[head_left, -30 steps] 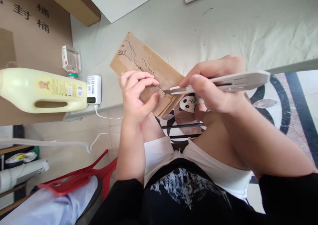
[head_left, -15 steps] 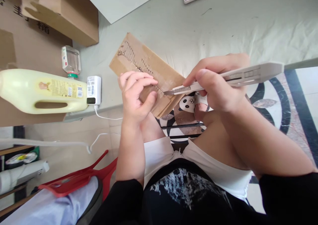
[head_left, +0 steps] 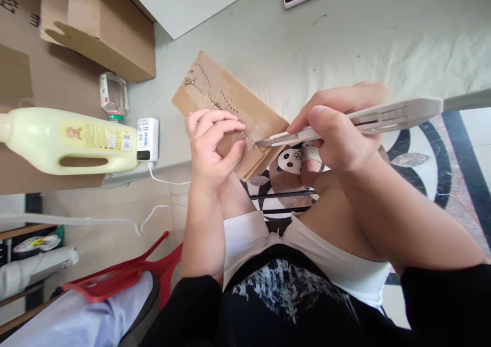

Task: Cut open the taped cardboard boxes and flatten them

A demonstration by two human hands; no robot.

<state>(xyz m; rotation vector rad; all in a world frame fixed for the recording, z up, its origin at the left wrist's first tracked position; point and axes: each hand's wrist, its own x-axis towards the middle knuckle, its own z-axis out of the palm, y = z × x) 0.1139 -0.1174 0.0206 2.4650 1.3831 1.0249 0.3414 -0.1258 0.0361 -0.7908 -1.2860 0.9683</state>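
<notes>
Two bare hands work over a slim cardboard box (head_left: 224, 89) that lies aslant at the near edge of a pale-covered table (head_left: 337, 45), its near corner jutting past the edge above the floor. The right hand (head_left: 343, 127) holds a white utility knife (head_left: 402, 116) firmly between thumb and fingers, the handle slanting up and away to the right, the blade (head_left: 264, 143) extended with its tip at the seam along the top of the box. The left hand (head_left: 217, 145) lies across the box just beside the blade, fingers bent over the top and thumb set apart from them; whether it clasps the edge beneath cannot be told. Rough, torn strips of board flank the seam toward the far end. To the left, a pale yellow jug (head_left: 38, 135) lies on its side, its base next to a small white device (head_left: 148, 137) with a cable (head_left: 169, 182) trailing off the table; a clear bottle (head_left: 115, 94) with a green cap lies near them. Beyond sits a brown carton (head_left: 111, 38). Below the table, a panda-faced slipper (head_left: 288, 161) shows against patterned flooring (head_left: 412, 159), and a red chair (head_left: 164, 270) stands at lower left.
</notes>
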